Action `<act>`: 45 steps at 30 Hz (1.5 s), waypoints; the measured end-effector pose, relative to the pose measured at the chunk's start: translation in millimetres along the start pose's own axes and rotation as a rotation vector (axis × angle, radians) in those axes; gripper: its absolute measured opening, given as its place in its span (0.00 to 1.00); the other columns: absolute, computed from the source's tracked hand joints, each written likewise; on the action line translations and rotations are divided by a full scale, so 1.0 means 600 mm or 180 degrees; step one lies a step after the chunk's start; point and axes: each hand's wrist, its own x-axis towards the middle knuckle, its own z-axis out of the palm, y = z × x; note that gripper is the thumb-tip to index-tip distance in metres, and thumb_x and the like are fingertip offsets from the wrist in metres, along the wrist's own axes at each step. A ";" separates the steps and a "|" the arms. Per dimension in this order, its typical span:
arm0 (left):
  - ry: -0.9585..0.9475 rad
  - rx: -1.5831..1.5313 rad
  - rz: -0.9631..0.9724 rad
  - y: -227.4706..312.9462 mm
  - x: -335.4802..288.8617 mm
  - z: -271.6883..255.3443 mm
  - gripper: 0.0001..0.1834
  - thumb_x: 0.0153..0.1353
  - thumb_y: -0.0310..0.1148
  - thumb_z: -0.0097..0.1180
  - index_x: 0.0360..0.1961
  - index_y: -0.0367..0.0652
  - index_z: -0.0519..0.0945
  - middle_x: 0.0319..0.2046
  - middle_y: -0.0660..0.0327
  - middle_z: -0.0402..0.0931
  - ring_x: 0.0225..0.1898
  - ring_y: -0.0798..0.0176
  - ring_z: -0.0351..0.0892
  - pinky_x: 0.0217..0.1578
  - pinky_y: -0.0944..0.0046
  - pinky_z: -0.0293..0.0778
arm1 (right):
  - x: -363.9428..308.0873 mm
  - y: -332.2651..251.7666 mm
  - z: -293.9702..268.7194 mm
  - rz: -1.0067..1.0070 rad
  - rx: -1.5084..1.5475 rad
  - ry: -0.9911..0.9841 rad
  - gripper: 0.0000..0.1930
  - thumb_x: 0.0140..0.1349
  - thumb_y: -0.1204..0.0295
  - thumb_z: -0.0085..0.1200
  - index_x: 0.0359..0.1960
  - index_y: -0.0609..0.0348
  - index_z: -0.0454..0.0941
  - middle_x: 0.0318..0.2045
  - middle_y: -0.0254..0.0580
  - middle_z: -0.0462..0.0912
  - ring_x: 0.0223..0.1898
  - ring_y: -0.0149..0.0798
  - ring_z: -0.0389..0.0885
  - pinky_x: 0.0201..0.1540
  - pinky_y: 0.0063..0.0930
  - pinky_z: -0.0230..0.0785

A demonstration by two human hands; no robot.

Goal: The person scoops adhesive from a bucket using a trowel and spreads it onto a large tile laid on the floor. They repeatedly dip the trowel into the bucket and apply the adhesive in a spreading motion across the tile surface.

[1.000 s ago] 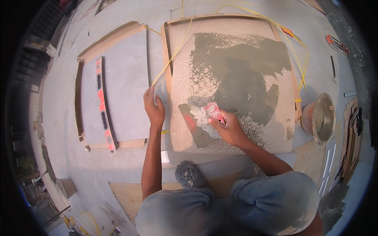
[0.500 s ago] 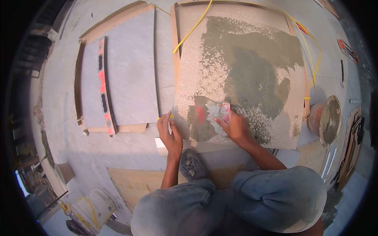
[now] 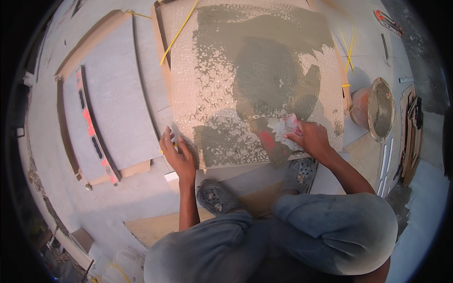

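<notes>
A large tile (image 3: pixel 184 85) with a bumpy pale surface lies in front of me, partly coated in grey mortar (image 3: pixel 259 61). My right hand (image 3: pixel 311 139) is closed on a trowel (image 3: pixel 268 140), its handle crusted white and red. The blade, smeared grey with a reddish patch, lies against the tile's near edge. Mortar covers most of the far and middle area; its cover is patchy at the left. Beside the near left corner is my left hand (image 3: pixel 179 155), fingers spread and holding nothing. Something small and yellow shows behind its fingers.
At the left another grey tile (image 3: pixel 118 85) rests on cardboard, with a red spirit level (image 3: pixel 96 127) across it. A mortar-stained bucket (image 3: pixel 363 106) stands right of the coated tile. Yellow straps (image 3: pixel 179 30) trail around it. Flattened cardboard (image 3: pixel 408 141) lies farther right.
The trowel and my right hand have moved right along the near edge, leaving a patchy mortar layer at the near left corner. The whole view has shifted, and my left fingers have spread.
</notes>
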 end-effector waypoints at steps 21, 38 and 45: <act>0.0025 -0.0214 -0.0404 -0.016 -0.004 0.005 0.22 0.69 0.31 0.43 0.63 0.37 0.68 0.54 0.50 0.73 0.51 0.55 0.75 0.50 0.59 0.72 | -0.085 0.138 -0.129 0.0232 0.1988 0.1907 0.14 0.60 0.73 0.60 0.48 0.60 0.80 0.34 0.36 0.78 0.37 0.28 0.74 0.40 0.26 0.70; 0.0202 -0.0418 -0.0271 -0.032 -0.007 0.025 0.23 0.73 0.36 0.40 0.60 0.28 0.69 0.57 0.45 0.71 0.56 0.52 0.72 0.57 0.59 0.66 | -0.129 0.047 0.128 -0.0123 0.0969 0.1564 0.25 0.56 0.82 0.52 0.58 0.61 0.72 0.62 0.50 0.71 0.63 0.52 0.69 0.66 0.48 0.61; 0.0246 -0.0203 -0.0258 -0.030 -0.002 0.019 0.24 0.73 0.38 0.39 0.61 0.29 0.68 0.58 0.46 0.71 0.58 0.53 0.71 0.60 0.58 0.63 | -0.176 0.027 0.061 -0.1092 0.1458 0.1176 0.23 0.59 0.82 0.51 0.58 0.62 0.72 0.58 0.46 0.76 0.58 0.45 0.76 0.57 0.34 0.73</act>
